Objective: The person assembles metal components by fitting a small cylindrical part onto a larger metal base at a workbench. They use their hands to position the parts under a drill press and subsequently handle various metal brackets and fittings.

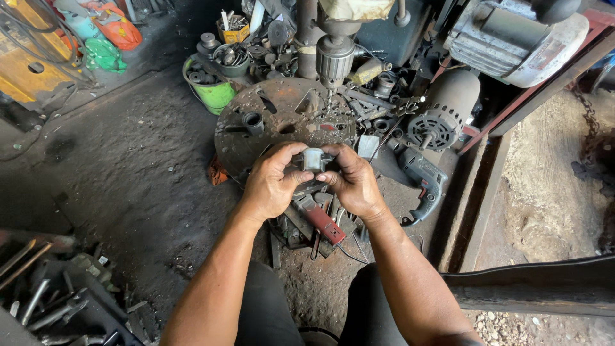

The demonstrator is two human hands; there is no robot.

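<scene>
Hands both clamped on one small grey metal cylinder [312,158], pinched between left hand [272,182] and right hand [354,181] at about equal reach. Its axis looks roughly upright, though fingers hide the ends. It sits just in front of the round drill press plate [269,125], below the chuck [334,61].

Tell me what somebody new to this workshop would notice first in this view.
Dead centre, the left hand and right hand grip a small grey metal cylinder between them. Just beyond it sits a rusty round drill-press table, with the drill chuck hanging over its far edge. To the right, a grey electric motor lies among scattered metal parts on the dirty floor.
</scene>
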